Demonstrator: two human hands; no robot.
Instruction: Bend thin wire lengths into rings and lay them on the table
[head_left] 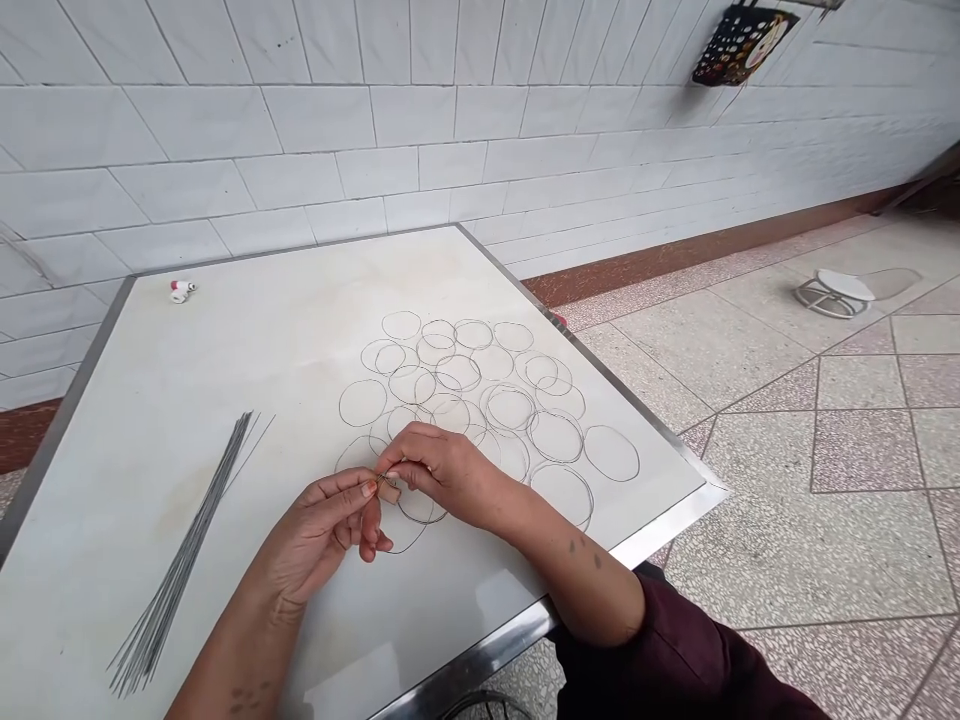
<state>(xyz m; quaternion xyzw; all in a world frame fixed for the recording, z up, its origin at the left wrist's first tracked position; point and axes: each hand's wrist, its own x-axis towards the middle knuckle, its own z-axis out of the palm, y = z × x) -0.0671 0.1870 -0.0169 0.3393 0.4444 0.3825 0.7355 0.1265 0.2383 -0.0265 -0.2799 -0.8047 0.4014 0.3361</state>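
My left hand (319,530) pinches a thin dark wire between thumb and forefinger, its other fingers curled loosely below. My right hand (450,475) comes in from the right, thumb and forefinger closed on the same wire where it crosses. Bent into a loop, the wire (411,546) appears to hang below the fingertips. A small tan piece (388,492) shows between the hands; what it is I cannot tell. Many wire rings (581,437) lie overlapping on the table around and beyond my right hand. Left of my left hand rests a bundle of straight wires (187,555).
The white table (262,340) has a metal edge and stands by a tiled wall (315,120). Small white and red items (180,291) sit at its far left corner. A low stool (844,287) is on the floor at right; a patterned bag (742,45) hangs on the wall.
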